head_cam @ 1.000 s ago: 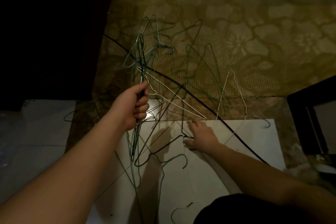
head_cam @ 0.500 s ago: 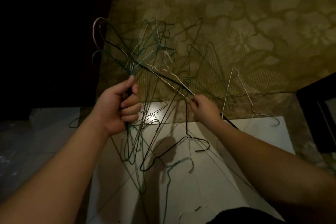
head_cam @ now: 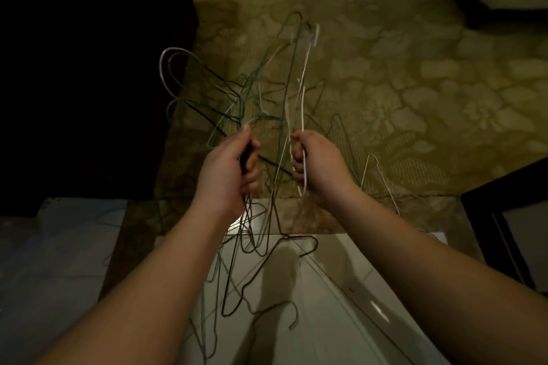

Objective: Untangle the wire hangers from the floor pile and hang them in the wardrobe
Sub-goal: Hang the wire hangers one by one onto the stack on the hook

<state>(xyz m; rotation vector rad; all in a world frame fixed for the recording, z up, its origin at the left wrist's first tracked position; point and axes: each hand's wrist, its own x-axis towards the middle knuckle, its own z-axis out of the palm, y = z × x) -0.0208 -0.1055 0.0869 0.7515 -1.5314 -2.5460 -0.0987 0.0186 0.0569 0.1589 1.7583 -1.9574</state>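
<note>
Reaching forward side by side, both bare forearms rise from the bottom corners of the view and meet over the edge where the patterned carpet (head_cam: 415, 83) meets the pale floor tiles (head_cam: 341, 290). The left hand (head_cam: 225, 169) is clenched around a bundle of dark and green wire hangers (head_cam: 252, 115), thumb up along the wires. The right hand (head_cam: 317, 163) grasps a white hanger (head_cam: 304, 98), its fingers (head_cam: 298, 157) curled round the wire. The tangle stands lifted between the hands, hooks trailing down to the tiles. A loose white hanger (head_cam: 376, 175) lies on the carpet to the right. Dim light and blur make the single wires hard to separate; the left side of the view is black.
</note>
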